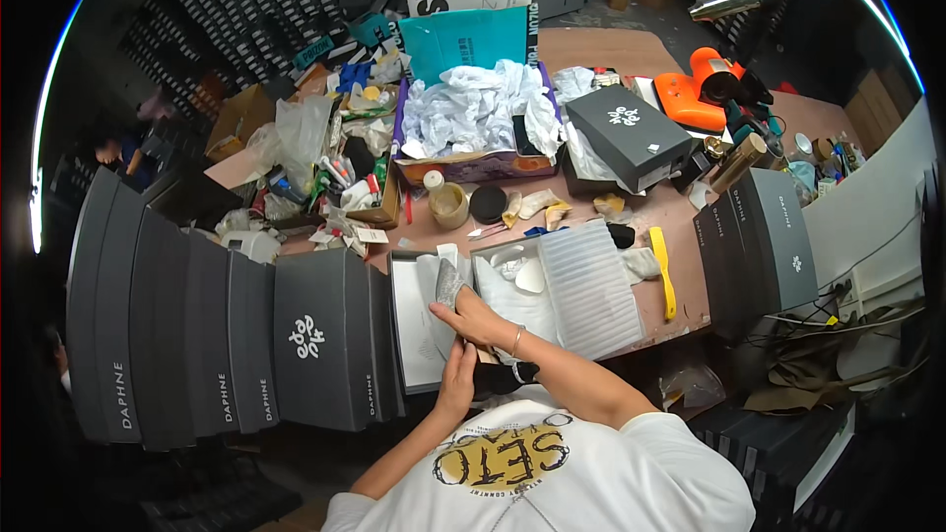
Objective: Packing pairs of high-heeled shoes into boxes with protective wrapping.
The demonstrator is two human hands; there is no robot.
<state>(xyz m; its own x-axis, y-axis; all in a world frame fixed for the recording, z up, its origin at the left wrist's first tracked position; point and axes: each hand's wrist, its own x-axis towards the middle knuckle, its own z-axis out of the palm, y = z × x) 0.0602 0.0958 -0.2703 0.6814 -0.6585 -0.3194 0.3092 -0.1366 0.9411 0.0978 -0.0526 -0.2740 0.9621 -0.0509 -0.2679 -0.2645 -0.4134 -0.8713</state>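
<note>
Both my hands are closed around a grey, glittery shoe [448, 283], mostly hidden by my fingers. My right hand [476, 319] lies over it from the right, with a bracelet at the wrist. From below, my left hand [456, 376] presses on its lower end. They are above an open shoe box [412, 374] lined with white paper. Thin whitish wrapping paper [428, 330] lies behind the shoe. Just right of my hands is a white padded wrap [517, 307] with small white pieces on it, beside a ribbed translucent packing sheet [591, 291].
Dark grey shoe boxes [320, 365] stand in a row at left; more boxes [783, 236] stand at right. A yellow brush [663, 276], a jar [449, 207] and a carton of crumpled paper [483, 169] are on the table. An orange tool [690, 103] lies farther back.
</note>
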